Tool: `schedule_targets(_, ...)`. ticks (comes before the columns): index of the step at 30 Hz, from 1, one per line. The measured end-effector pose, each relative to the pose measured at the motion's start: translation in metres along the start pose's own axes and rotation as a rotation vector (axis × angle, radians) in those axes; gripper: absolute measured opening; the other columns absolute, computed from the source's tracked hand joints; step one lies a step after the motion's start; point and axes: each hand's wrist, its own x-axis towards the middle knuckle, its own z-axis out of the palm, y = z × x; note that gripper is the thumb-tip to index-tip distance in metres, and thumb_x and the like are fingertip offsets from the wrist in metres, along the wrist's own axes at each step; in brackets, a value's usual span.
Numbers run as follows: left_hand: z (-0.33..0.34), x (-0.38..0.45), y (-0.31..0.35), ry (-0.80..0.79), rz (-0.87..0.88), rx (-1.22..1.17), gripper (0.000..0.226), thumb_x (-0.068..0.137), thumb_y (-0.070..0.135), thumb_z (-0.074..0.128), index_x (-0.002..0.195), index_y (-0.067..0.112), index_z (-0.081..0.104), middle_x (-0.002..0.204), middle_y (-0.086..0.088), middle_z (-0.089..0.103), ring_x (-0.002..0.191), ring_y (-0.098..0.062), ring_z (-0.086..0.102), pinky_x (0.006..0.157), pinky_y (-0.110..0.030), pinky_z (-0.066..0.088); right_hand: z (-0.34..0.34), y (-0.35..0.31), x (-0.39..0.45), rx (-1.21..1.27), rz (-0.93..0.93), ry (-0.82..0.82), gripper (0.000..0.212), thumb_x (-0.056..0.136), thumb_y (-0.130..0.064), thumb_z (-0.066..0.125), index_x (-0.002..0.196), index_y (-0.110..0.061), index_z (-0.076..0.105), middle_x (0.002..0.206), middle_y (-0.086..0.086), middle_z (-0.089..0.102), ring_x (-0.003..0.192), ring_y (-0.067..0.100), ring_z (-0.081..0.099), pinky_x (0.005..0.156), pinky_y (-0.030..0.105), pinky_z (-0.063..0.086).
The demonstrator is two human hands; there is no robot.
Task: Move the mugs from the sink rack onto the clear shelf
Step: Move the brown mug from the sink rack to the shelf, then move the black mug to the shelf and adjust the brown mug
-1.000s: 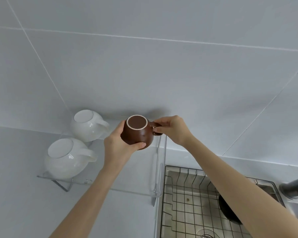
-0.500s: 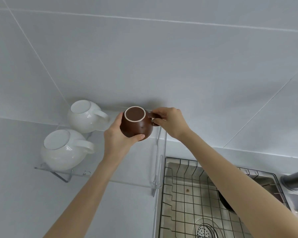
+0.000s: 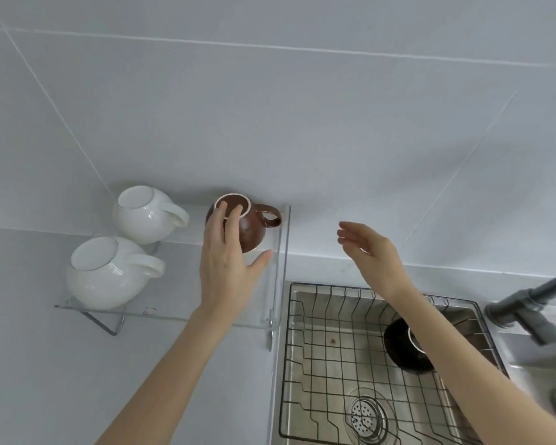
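Note:
A brown mug [image 3: 252, 228] stands upside down at the back right of the clear shelf [image 3: 180, 311], handle pointing right. My left hand [image 3: 228, 264] hovers open in front of it, fingertips over its base, thumb spread. My right hand [image 3: 371, 252] is open in the air to the right of the shelf, holding nothing. Two white mugs [image 3: 145, 215] [image 3: 105, 273] sit upside down on the shelf's left part. A dark mug [image 3: 402, 346] lies in the wire sink rack [image 3: 328, 351], partly hidden by my right forearm.
The steel sink with its drain [image 3: 366, 417] lies below the rack. A grey faucet [image 3: 533, 303] juts in from the right edge. Grey tiled wall rises behind the shelf, and grey counter lies to its left and front.
The brown mug went from being held in both hands to standing on the shelf. My right hand let go of the handle and drew back to the right; my left hand opened.

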Motion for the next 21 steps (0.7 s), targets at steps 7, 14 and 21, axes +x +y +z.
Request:
schedule_targets(7,0.047,-0.059,0.074,-0.236,0.371,-0.193,0.041,0.073,0.027,0.065,0.111,0.016,0.053,0.113,-0.006,0.063,0.107,-0.015,0.053,0.088,-0.027,0.048,-0.076,0.082,-0.063,-0.049,0.265,0.151,0.031,0.087,-0.004,0.053,0.113,-0.022,0.056,0.109,0.003,0.065,0.11,0.023,0.059,0.102,0.04,0.043)
schedule_targets(14,0.133,-0.104,0.089,-0.912,0.104,-0.256,0.063,0.076,0.03,0.068,0.131,0.02,0.039,0.137,-0.001,0.046,0.124,-0.015,0.043,0.102,-0.027,0.034,-0.109,0.141,-0.094,-0.194,0.436,0.136,0.035,0.086,-0.007,0.053,0.12,-0.012,0.055,0.117,0.006,0.063,0.114,0.022,0.056,0.097,0.031,0.041)
schedule_targets(21,0.204,-0.125,0.104,-1.122,-0.023,-0.256,0.085,0.068,0.022,0.075,0.138,0.016,0.026,0.146,-0.004,0.034,0.131,-0.019,0.034,0.103,-0.026,0.025,-0.105,0.195,-0.11,-0.304,0.595,0.018,0.041,0.086,-0.008,0.053,0.127,-0.007,0.046,0.124,0.015,0.061,0.113,0.028,0.056,0.092,0.03,0.042)
